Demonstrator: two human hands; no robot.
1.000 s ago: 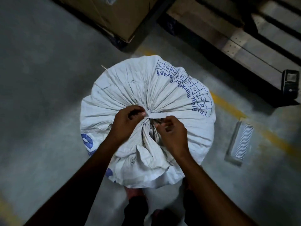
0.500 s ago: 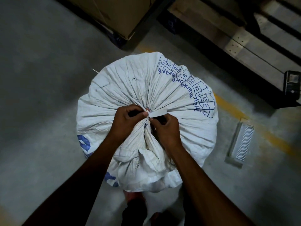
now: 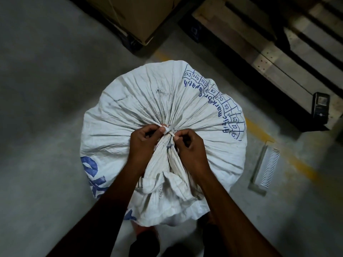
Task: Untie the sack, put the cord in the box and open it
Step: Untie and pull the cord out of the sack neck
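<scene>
A full white woven sack (image 3: pixel 141 108) with blue print stands on the concrete floor, its mouth gathered into a bunched neck that flops toward me. A flat white cord (image 3: pixel 169 131) is wrapped around that neck at the knot. My left hand (image 3: pixel 146 143) pinches the cord from the left with thumb and forefinger. My right hand (image 3: pixel 191 147) pinches the cord's other side from the right. A brown cardboard box (image 3: pixel 137 13) sits on a dark pallet beyond the sack at the top of the view.
A wooden pallet (image 3: pixel 269 58) lies at the upper right, with a small black handheld device (image 3: pixel 320 105) on its edge. A white ridged plastic strip (image 3: pixel 265 167) lies on the floor to the right, across a yellow floor line (image 3: pixel 259 130). My feet show below the sack.
Both hands have closed in on the knot. The strip of cord that stretched between them has shortened to a small loop at the neck. The view has shifted closer.
</scene>
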